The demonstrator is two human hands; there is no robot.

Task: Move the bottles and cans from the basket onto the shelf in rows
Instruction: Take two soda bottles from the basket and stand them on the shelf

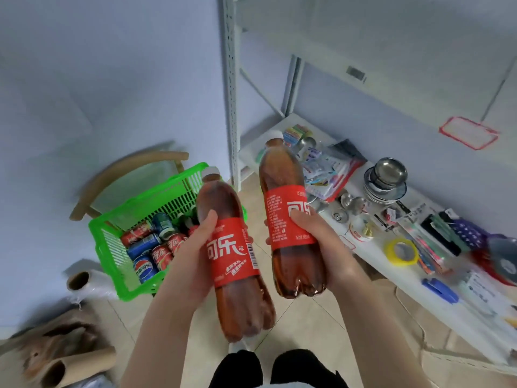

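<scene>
Green basket (110,247) is sitting low at left, holding red and blue cans (144,243) lying jumbled on their sides. Left hand (195,247) is gripping the first cola bottle (235,256), right hand (313,236) is gripping the second cola bottle (279,175). Both bottles, dark, red-labelled and white-capped, are hanging in the air between basket and shelf (279,121).

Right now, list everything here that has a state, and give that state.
Left bottle: capped, gripped by left hand.
Right bottle: capped, gripped by right hand.
Basket: open-topped, partly filled.
Cans: lying loose in the basket.
Bowls: stacked on the shelf.
</scene>
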